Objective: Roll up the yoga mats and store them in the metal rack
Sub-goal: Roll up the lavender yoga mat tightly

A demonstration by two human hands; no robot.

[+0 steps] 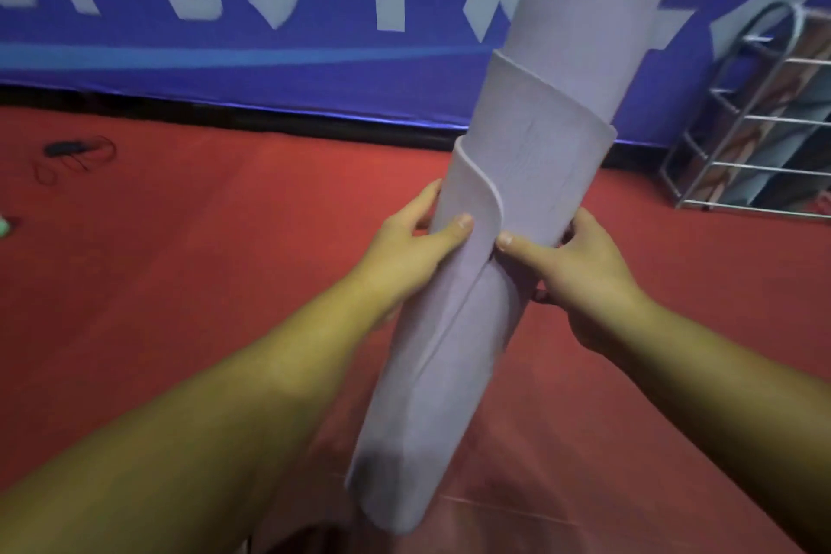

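Above the red floor (180, 283), both hands clasping a rolled lilac mat (517, 202), left hand (418, 247), right hand (580, 265), fingers seemingly wrapped behind

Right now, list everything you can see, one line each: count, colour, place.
yoga mat: one, pale lilac, rolled unevenly, held upright at centre.
metal rack: one, silver wire, right edge against the wall.
banner: one, blue with white lettering, along the back wall.
floor: red carpet, throughout.
cord: one dark bundle, on the floor far left.
green object: one, cut off at the left edge.
hands: two, left hand and right hand gripping the mat.
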